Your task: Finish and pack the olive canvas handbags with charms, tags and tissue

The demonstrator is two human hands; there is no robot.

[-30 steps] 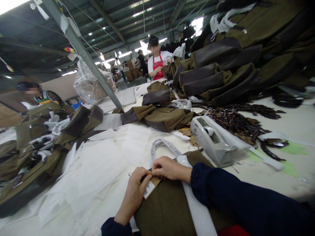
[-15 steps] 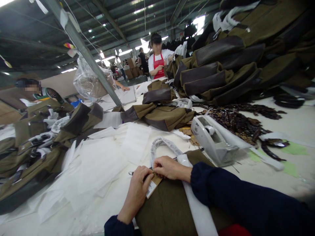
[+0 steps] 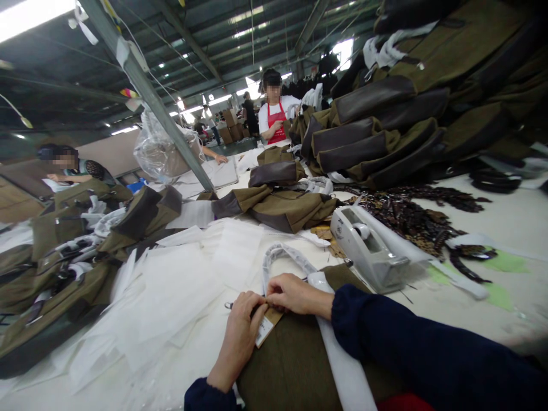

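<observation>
An olive bag point(image 3: 291, 359) lies in front of me, with a plastic-wrapped handle point(image 3: 285, 249) standing at its top and a white-wrapped strap point(image 3: 342, 359) running down it. My left hand point(image 3: 243, 325) pinches the upper end of a brown tag point(image 3: 273, 315) that has a white label. Close beside it, my right hand point(image 3: 295, 294) has its fingertips pressed together at the tag's top edge. What lies between those fingertips is too small to make out.
A grey tape dispenser point(image 3: 368, 245) stands right of the bag. White sheets point(image 3: 180, 291) spread to the left. Olive bags point(image 3: 64, 274) lie at the left, others point(image 3: 377, 125) are heaped at the back right. A person in a red apron point(image 3: 276, 117) stands beyond.
The camera view has shifted slightly. Both hands stay at the tag in nearly the same pose. At the far left, a person's hand has come into view near the face.
</observation>
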